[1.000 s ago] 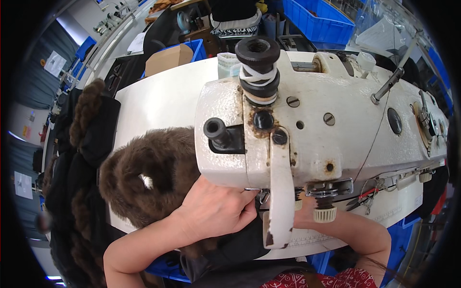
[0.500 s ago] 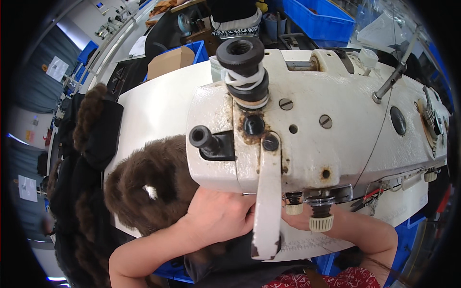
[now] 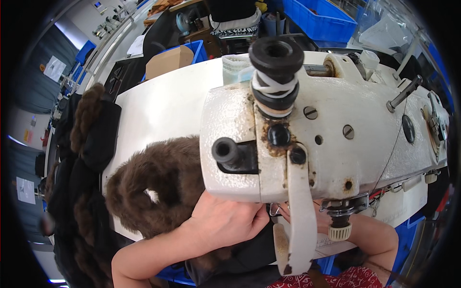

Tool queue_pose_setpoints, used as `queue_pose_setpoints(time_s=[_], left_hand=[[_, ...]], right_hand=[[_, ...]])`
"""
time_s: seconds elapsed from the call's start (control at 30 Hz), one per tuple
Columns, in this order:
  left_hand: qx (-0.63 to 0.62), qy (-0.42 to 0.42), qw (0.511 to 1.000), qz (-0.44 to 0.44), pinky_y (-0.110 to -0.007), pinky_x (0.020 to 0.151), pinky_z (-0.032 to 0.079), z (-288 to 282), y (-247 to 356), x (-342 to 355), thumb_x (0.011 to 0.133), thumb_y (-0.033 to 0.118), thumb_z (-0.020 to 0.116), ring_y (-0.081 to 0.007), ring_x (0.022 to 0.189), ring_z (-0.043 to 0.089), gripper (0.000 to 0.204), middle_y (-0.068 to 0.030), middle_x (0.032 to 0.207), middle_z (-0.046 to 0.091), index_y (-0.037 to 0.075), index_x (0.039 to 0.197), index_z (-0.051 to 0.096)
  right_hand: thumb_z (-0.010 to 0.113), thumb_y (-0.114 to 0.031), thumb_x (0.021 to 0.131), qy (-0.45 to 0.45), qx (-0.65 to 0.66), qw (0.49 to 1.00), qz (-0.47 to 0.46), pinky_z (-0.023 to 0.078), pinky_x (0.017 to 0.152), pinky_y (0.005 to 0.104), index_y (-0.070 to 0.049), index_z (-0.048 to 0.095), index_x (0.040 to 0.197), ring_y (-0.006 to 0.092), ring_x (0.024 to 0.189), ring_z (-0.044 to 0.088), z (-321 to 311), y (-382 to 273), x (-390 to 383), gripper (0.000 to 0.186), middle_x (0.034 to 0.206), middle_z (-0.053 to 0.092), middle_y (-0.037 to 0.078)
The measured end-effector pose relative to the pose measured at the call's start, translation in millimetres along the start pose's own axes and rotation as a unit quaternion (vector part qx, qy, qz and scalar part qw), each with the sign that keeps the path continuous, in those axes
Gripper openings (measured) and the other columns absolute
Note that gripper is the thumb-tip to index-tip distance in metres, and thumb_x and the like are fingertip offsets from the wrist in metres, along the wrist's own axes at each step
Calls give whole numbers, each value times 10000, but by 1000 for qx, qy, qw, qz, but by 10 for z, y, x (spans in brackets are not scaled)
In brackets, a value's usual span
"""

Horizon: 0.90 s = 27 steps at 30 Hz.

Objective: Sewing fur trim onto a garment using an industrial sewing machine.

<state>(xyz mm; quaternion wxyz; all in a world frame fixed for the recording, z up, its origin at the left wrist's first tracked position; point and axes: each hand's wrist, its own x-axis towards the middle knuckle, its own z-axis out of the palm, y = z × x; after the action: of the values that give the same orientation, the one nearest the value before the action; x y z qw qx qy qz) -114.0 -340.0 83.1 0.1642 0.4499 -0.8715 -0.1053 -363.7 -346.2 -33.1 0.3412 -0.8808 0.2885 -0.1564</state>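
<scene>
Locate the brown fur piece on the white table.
Head view, left of centre: the brown fur piece lies just left of the white sewing machine, beside the left hand.

I can't read any lettering or numbers from here — the ruler scale on the sewing table is too fine, and the white paper sheets against the curtains blur.

The sewing machine stands on the table, middle to right. I see the fur piece lying to its left, a garment pile left of the table, and behind, a bin with cardboard in it.
</scene>
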Motion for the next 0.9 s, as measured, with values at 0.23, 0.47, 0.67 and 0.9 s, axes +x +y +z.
queue_pose_setpoints(time_s=[0.23, 0.47, 0.67, 0.9], left_hand=[[-64, -45, 996, -50, -440, 619, 542, -9, 19, -5, 822, 203, 676, -318, 682, 661, 171, -116, 713, 631, 44, 761, 691], [32, 12, 999, 24, -452, 684, 552, -20, -37, 21, 805, 189, 671, -323, 729, 667, 150, -122, 744, 638, 43, 785, 697], [0, -32, 999, -8, -466, 716, 559, -47, -92, 18, 778, 174, 665, -340, 747, 666, 149, -127, 795, 645, 42, 838, 700], [19, -16, 999, 24, -468, 703, 569, -87, -128, 45, 778, 170, 664, -357, 756, 667, 184, -137, 792, 644, 38, 901, 704]], right_hand=[[667, -364, 946, 9, -89, 996, 23, 603, 732, 385, -191, 702, 1224, 268, 929, 738, 102, -60, 84, 330, 981, 734, 67], [625, -268, 946, 60, -21, 998, 16, 598, 677, 415, -189, 704, 1197, 299, 831, 742, 33, -66, 101, 274, 965, 737, 74], [623, -166, 882, 61, -174, 982, -45, 578, 616, 419, -183, 708, 1161, 271, 762, 725, -14, -115, 137, 292, 871, 707, 71], [660, -172, 830, 90, -242, 961, -102, 533, 532, 379, -180, 726, 1049, 203, 688, 687, -1, -66, 157, 229, 782, 656, 24]])
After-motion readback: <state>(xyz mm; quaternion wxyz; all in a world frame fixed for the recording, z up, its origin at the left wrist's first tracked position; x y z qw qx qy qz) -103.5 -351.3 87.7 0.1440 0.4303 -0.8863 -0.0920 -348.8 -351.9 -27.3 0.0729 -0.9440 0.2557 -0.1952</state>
